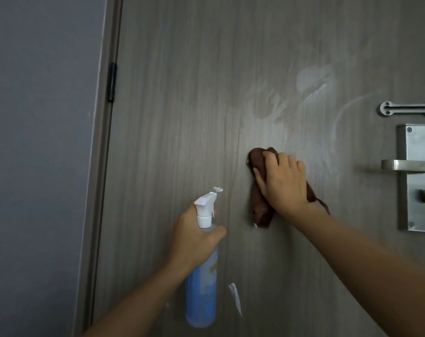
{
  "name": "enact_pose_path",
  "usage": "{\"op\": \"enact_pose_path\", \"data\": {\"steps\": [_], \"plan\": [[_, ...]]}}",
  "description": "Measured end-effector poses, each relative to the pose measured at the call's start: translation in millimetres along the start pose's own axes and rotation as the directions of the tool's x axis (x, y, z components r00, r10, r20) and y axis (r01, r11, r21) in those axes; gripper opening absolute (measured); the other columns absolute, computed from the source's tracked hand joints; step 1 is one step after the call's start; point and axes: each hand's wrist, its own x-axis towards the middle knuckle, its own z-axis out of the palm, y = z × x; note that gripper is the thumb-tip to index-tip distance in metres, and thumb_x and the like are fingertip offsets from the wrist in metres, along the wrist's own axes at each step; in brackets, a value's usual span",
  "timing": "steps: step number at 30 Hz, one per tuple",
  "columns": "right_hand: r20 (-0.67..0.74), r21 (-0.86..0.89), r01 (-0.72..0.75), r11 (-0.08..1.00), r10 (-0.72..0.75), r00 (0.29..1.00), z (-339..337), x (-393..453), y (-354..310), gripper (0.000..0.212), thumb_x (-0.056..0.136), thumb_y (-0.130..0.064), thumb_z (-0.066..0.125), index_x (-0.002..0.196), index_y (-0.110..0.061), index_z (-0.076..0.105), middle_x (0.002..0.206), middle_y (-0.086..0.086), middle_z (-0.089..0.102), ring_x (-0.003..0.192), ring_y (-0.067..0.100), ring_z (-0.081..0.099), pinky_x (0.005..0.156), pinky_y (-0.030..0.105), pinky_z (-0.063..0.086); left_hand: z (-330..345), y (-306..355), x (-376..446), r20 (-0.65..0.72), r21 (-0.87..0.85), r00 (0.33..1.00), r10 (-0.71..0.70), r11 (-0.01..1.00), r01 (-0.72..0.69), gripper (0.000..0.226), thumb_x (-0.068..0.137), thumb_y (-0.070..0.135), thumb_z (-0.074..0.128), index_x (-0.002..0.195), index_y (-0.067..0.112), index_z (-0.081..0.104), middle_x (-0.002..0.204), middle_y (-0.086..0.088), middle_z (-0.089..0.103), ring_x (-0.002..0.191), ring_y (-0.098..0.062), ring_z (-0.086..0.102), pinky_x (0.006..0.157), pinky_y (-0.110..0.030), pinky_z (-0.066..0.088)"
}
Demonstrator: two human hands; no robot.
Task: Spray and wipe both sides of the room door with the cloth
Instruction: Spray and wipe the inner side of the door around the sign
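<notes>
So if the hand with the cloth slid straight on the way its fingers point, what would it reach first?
Its fingers point up and left, so the right hand would probably first reach the wet smear on the door, well clear of the lever handle.

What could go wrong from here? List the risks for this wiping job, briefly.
1. Wet smears sit above the cloth; left unwiped, they may dry into streaks.
2. The right hand wipes close to the lever handle; a wide stroke could knock knuckles against it.
3. The left hand holds the spray bottle by its neck, nozzle toward the door; a stray squeeze would re-wet it.
</notes>
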Motion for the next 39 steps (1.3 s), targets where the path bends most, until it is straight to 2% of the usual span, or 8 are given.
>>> {"op": "enact_pose_path", "data": {"steps": [5,9,18,22,25,28,32,39], "plan": [[-0.031,0.061,-0.053,0.997,0.055,0.998,1,-7,-3,0.049,0.098,-0.046,0.053,0.128,-0.008,0.059,0.096,0.016,0.060,0.083,0.034,0.054,0.073,0.044,0.042,8,3,5,-0.027,0.074,0.998,-0.061,0.995,0.063,0.027,0.059,0.029,0.068,0.085,0.022,0.062,0.073,0.001,0.067,0.061,-0.012,0.061,0.058,-0.030,0.048],[-0.011,0.066,-0.033,0.997,0.034,0.999,1,-4,-2,0.050,0.099,-0.047,0.052,0.129,-0.007,0.058,0.097,0.016,0.060,0.085,0.035,0.054,0.075,0.045,0.043,8,1,6,-0.038,0.085,0.998,-0.060,0.994,0.063,0.023,0.072,0.015,0.076,0.088,0.022,0.061,0.078,-0.001,0.067,0.064,-0.012,0.061,0.053,-0.019,0.045],[0.004,0.068,-0.042,0.997,0.042,0.999,0,-4,-2,0.051,0.099,-0.048,0.049,0.129,-0.007,0.057,0.095,0.016,0.059,0.085,0.034,0.054,0.074,0.047,0.044,8,4,8,0.000,-0.010,1.000,-0.022,1.000,0.022,0.026,0.060,0.028,0.067,0.085,0.020,0.062,0.069,0.007,0.063,0.055,-0.002,0.055,0.054,-0.020,0.043],[0.021,0.064,-0.044,0.997,0.042,0.999,-1,-4,-2,0.051,0.099,-0.048,0.050,0.129,-0.007,0.057,0.094,0.016,0.058,0.084,0.035,0.054,0.074,0.047,0.044,-2,2,11,0.006,-0.040,0.999,0.037,0.999,-0.037,0.030,0.061,0.023,0.068,0.091,0.020,0.067,0.073,-0.001,0.067,0.059,-0.004,0.058,0.057,-0.024,0.048],[0.042,0.069,-0.016,0.997,0.014,0.999,-3,-4,1,0.052,0.099,-0.050,0.049,0.130,-0.009,0.056,0.097,0.016,0.059,0.086,0.033,0.053,0.076,0.046,0.044,-23,-4,24,-0.017,-0.045,0.996,0.087,0.995,-0.088,0.038,0.060,0.018,0.069,0.097,0.018,0.072,0.081,0.007,0.071,0.070,0.001,0.063,0.069,-0.016,0.050],[0.048,0.102,-0.027,0.994,0.022,0.999,-5,-3,1,0.054,0.098,-0.054,0.043,0.130,-0.012,0.053,0.099,0.011,0.057,0.087,0.028,0.051,0.079,0.043,0.042,-51,-16,48,0.075,-0.033,0.992,0.098,0.995,-0.096,0.046,0.057,0.016,0.070,0.103,0.015,0.075,0.094,0.001,0.075,0.085,-0.008,0.070,0.080,-0.022,0.053],[0.016,0.204,-0.190,0.960,0.191,0.981,-7,-3,-13,0.050,0.095,-0.050,0.037,0.126,-0.015,0.054,0.097,0.006,0.053,0.088,0.024,0.046,0.083,0.043,0.039,-68,-32,64,0.269,0.057,0.953,0.139,0.985,-0.160,0.061,0.054,0.024,0.070,0.115,0.019,0.074,0.102,0.002,0.076,0.097,-0.022,0.071,0.088,-0.035,0.056],[-0.051,0.442,-0.224,0.868,0.274,0.960,1,-5,-25,0.049,0.090,-0.045,0.056,0.132,-0.019,0.054,0.118,-0.002,0.064,0.107,0.020,0.057,0.093,0.040,0.035,-71,-52,72,0.295,-0.117,0.941,0.169,0.983,-0.140,0.052,0.062,0.000,0.072,0.112,0.010,0.073,0.105,-0.003,0.077,0.100,-0.018,0.071,0.088,-0.025,0.053]]}}
